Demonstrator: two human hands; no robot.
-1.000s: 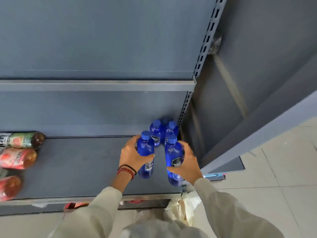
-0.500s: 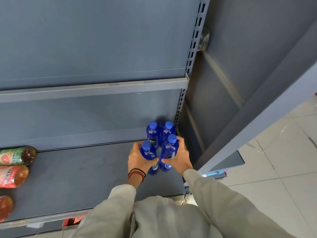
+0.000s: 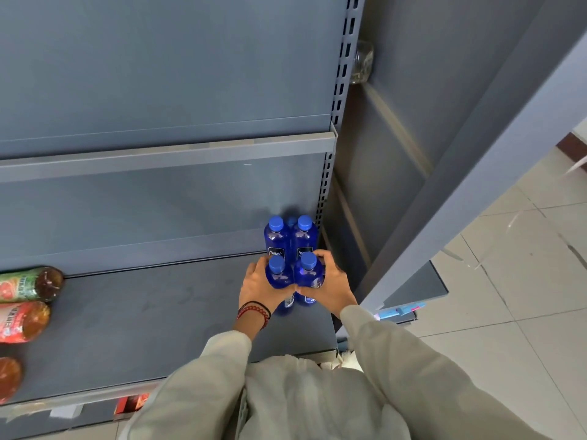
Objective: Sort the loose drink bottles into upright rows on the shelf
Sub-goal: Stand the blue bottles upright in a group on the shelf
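Observation:
Several blue bottles with blue caps stand upright at the right end of the grey shelf [image 3: 158,319]. My left hand [image 3: 259,289] grips the front left blue bottle [image 3: 277,271]. My right hand [image 3: 330,285] grips the front right blue bottle [image 3: 308,270]. These two touch each other and stand right in front of the back left blue bottle [image 3: 276,235] and the back right blue bottle [image 3: 305,233]. A further blue cap shows behind those.
Three juice bottles lie on their sides at the shelf's left end: one with a green label [image 3: 31,282], one with a red label [image 3: 22,322], one partly cut off [image 3: 9,376]. An upper shelf [image 3: 165,154] overhangs. A slotted upright [image 3: 327,185] bounds the right. Tiled floor [image 3: 508,296] lies right.
Both hands have pushed the two front blue bottles back along the shelf until they stand against the rear pair. The view has shifted left and closer.

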